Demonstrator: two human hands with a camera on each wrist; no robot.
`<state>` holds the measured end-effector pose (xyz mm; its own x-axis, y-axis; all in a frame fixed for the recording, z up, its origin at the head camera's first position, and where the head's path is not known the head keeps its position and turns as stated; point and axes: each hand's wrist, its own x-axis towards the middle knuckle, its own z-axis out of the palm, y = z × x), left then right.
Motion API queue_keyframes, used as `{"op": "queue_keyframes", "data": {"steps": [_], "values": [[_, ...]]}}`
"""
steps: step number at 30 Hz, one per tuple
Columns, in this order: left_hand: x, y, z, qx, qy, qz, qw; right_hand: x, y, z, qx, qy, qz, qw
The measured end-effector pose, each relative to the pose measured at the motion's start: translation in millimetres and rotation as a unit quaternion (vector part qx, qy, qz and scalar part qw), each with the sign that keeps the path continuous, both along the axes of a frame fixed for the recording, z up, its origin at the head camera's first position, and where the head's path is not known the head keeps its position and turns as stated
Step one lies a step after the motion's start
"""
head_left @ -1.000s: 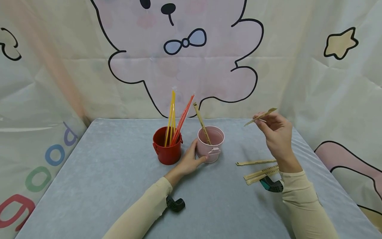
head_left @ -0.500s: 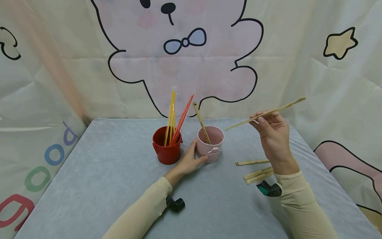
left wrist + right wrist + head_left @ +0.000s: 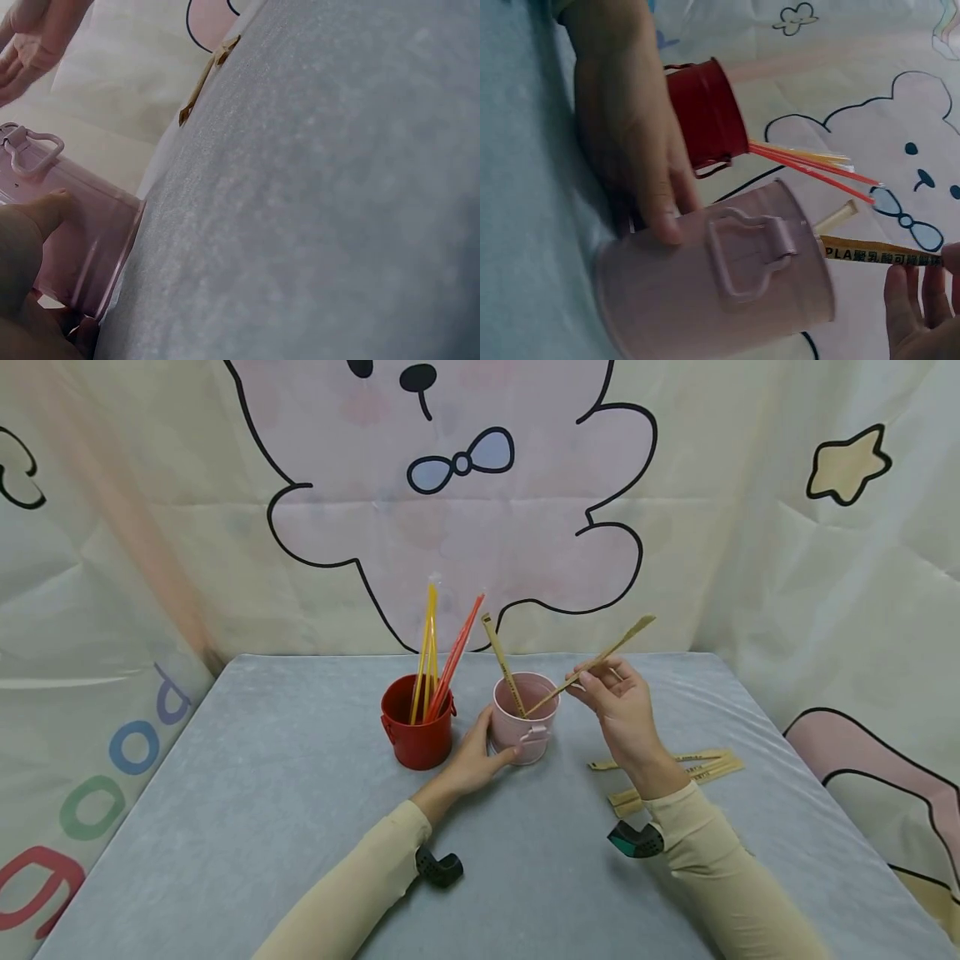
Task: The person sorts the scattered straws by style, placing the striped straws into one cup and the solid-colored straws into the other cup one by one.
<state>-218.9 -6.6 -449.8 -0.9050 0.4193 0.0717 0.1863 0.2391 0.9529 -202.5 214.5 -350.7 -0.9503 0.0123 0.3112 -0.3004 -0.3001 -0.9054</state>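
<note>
My left hand grips the small pink bucket low on its side, thumb on the front near the handle. My right hand pinches a paper-wrapped straw with printed lettering, seen in the right wrist view. The straw slants down to the left, its lower end inside the bucket's mouth. Another wrapped straw leans in the same bucket toward the back left. In the left wrist view, the left thumb lies against the pink wall, and the right hand shows above.
Left of the pink bucket stands a red bucket with yellow straws and red straws. Several wrapped straws lie on the grey-blue cloth at the right, partly behind the right forearm. A printed curtain hangs behind.
My right hand has moved left to the pink bucket, bringing the wrapped straw's lower end into its mouth. The left hand has kept its hold on the bucket.
</note>
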Motion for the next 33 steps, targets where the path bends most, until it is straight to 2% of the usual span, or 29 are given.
{"op": "queue_keyframes", "data": {"steps": [4,13,26,30,33], "values": [[0.0,0,-0.2,0.006,0.006,-0.001,1.0,-2.9,-3,-9.2,0.031,-0.041,-0.004,0.999],[-1.0,0,-0.5,0.006,0.009,-0.002,0.9999,-9.7,0,-20.1,0.142,-0.033,-0.001,0.989],[-4.4,2,-1.1,0.02,0.006,0.001,0.9998,-17.2,26,-7.4,0.248,-0.075,0.061,0.964],[-3.4,1,-0.9,0.009,0.009,0.004,0.9999,-17.4,37,-2.6,0.257,-0.077,0.073,0.961],[-1.5,1,-0.7,0.004,0.006,0.002,1.0,-15.3,49,2.1,0.247,-0.075,0.078,0.963]]}}
